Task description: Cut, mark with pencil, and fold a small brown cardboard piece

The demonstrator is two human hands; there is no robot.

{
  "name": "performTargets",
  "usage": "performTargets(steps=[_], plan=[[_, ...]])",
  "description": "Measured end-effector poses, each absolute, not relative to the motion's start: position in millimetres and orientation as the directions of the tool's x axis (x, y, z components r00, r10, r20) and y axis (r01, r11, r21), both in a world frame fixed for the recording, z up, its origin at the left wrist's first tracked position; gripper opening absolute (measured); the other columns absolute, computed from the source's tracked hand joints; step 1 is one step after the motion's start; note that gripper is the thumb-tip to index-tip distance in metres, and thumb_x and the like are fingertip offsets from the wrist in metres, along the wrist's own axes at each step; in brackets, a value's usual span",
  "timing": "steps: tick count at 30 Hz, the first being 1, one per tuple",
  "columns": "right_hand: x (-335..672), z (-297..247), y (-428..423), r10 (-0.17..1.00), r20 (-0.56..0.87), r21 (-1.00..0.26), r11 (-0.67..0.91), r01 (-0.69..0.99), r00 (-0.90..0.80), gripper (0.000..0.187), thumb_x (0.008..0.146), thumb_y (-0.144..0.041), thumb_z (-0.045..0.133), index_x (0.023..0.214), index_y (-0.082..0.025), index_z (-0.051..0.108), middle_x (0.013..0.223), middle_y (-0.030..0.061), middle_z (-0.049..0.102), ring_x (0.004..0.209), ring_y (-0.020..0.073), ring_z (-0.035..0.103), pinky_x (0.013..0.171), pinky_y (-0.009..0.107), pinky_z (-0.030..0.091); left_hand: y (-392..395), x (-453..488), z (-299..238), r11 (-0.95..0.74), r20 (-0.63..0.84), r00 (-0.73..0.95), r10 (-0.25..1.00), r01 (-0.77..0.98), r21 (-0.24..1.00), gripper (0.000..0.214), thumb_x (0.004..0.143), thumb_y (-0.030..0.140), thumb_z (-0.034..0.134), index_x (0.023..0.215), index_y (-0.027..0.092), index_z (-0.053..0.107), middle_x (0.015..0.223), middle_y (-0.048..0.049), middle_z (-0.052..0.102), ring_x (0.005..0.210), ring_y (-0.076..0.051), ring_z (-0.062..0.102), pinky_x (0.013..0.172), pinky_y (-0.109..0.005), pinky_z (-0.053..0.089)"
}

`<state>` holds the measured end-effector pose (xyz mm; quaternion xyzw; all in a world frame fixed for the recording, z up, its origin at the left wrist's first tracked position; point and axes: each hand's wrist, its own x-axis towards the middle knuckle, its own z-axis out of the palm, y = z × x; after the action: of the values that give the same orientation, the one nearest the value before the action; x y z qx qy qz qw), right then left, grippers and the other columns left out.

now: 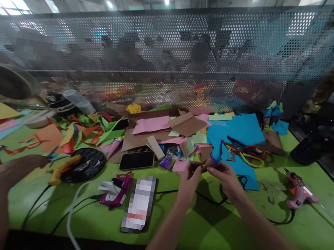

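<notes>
Both of my hands work close together above the green table, around a small paper craft piece (214,160) with a brown lower part and a blue and purple top. The fingers of my left hand (191,174) are pinched at its brown lower end. From the other side, my right hand (224,178) grips it with thumb and fingers. A black cable passes beneath my hands. Just beyond them lie blue paper (237,130) and scissors with yellow and red handles (249,156). To the right rests a pink glue gun (301,192) with a small red light.
At left, a co-worker's hand (27,163) is near a yellow glue gun (65,168) and a black round tray (86,165). Phones (137,161), a tissue pack (115,193), paper scraps and cables lie about. A perforated metal screen (164,65) borders the back; a dark bottle (311,145) stands right.
</notes>
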<state>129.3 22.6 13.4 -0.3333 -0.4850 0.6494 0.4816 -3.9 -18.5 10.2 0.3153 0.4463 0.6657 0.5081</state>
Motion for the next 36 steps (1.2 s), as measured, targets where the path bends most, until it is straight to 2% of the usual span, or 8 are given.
performTargets(steps=[3, 6, 10, 13, 18, 23, 30, 36], plan=[[134, 11, 23, 0.912, 0.024, -0.955, -0.100, -0.278, -0.409, 0.028, 0.071, -0.041, 0.080, 0.089, -0.022, 0.072, 0.092, 0.0028, 0.072, 0.093, 0.0222, 0.064, 0.094, 0.040, 0.045, -19, -8, 10, -0.140, -0.011, -0.334, 0.942, -0.423, 0.895, 0.016, 0.078, 0.032, 0.076, 0.091, 0.022, 0.072, 0.095, -0.0027, 0.070, 0.093, -0.015, 0.062, 0.084, -0.024, 0.045], [136, 12, 21, 0.866, -0.024, -0.957, -0.164, -0.238, -0.500, 0.033, 0.071, -0.042, 0.079, 0.095, -0.021, 0.073, 0.095, 0.0038, 0.072, 0.093, 0.0227, 0.065, 0.092, 0.040, 0.046, -18, -9, 4, -0.076, -0.033, -0.184, 0.982, -0.552, 0.830, 0.030, 0.077, 0.036, 0.077, 0.103, 0.023, 0.072, 0.110, -0.0050, 0.070, 0.104, -0.018, 0.062, 0.087, -0.026, 0.045], [136, 15, 17, 0.835, -0.065, -0.967, -0.189, -0.173, -0.547, 0.035, 0.069, -0.041, 0.080, 0.097, -0.022, 0.074, 0.096, 0.0036, 0.072, 0.091, 0.0218, 0.064, 0.087, 0.037, 0.046, -15, -5, -5, 0.089, -0.093, 0.029, 0.995, -0.663, 0.743, 0.039, 0.073, 0.045, 0.078, 0.101, 0.018, 0.073, 0.096, -0.0059, 0.072, 0.089, -0.018, 0.064, 0.078, -0.026, 0.047], [137, 17, 16, 0.821, -0.086, -0.971, -0.195, -0.137, -0.564, 0.035, 0.070, -0.042, 0.079, 0.098, -0.021, 0.075, 0.095, 0.0044, 0.073, 0.091, 0.0227, 0.064, 0.086, 0.037, 0.046, -15, -4, -5, 0.089, -0.050, 0.078, 0.996, -0.660, 0.746, 0.037, 0.076, 0.050, 0.073, 0.091, 0.016, 0.074, 0.089, -0.0065, 0.071, 0.083, -0.017, 0.063, 0.074, -0.026, 0.047], [135, 15, 16, 0.810, -0.123, -0.965, -0.233, -0.122, -0.573, 0.034, 0.067, -0.041, 0.081, 0.094, -0.021, 0.076, 0.096, 0.0041, 0.073, 0.092, 0.0231, 0.064, 0.089, 0.038, 0.046, -17, -5, 1, 0.084, -0.063, 0.056, 0.996, -0.668, 0.740, 0.040, 0.074, 0.052, 0.075, 0.094, 0.018, 0.074, 0.094, -0.0083, 0.073, 0.094, -0.021, 0.065, 0.079, -0.028, 0.048], [132, 18, 15, 0.804, -0.114, -0.966, -0.228, -0.126, -0.584, 0.035, 0.065, -0.043, 0.082, 0.092, -0.021, 0.075, 0.097, 0.0043, 0.073, 0.099, 0.0251, 0.064, 0.091, 0.039, 0.046, -17, -6, -8, 0.093, -0.178, -0.059, 0.982, -0.670, 0.736, 0.034, 0.071, 0.041, 0.081, 0.094, 0.018, 0.074, 0.098, -0.0074, 0.073, 0.104, -0.022, 0.065, 0.089, -0.030, 0.048], [131, 23, 13, 0.779, -0.097, -0.967, -0.221, -0.126, -0.619, 0.028, 0.067, -0.045, 0.081, 0.076, -0.021, 0.069, 0.085, 0.0017, 0.069, 0.086, 0.0201, 0.062, 0.085, 0.036, 0.048, -17, -6, -11, 0.091, -0.255, -0.222, 0.941, -0.558, 0.825, 0.027, 0.071, 0.037, 0.081, 0.090, 0.018, 0.075, 0.102, -0.0066, 0.073, 0.103, -0.021, 0.063, 0.091, -0.030, 0.047], [133, 16, 15, 0.816, -0.102, -0.974, -0.199, -0.111, -0.568, 0.038, 0.064, -0.047, 0.081, 0.089, -0.020, 0.074, 0.090, 0.0044, 0.071, 0.085, 0.0220, 0.063, 0.080, 0.036, 0.048, -18, -6, -9, 0.061, -0.188, -0.119, 0.975, -0.668, 0.742, 0.030, 0.074, 0.039, 0.079, 0.094, 0.019, 0.074, 0.101, -0.0076, 0.074, 0.108, -0.024, 0.063, 0.092, -0.033, 0.048]])
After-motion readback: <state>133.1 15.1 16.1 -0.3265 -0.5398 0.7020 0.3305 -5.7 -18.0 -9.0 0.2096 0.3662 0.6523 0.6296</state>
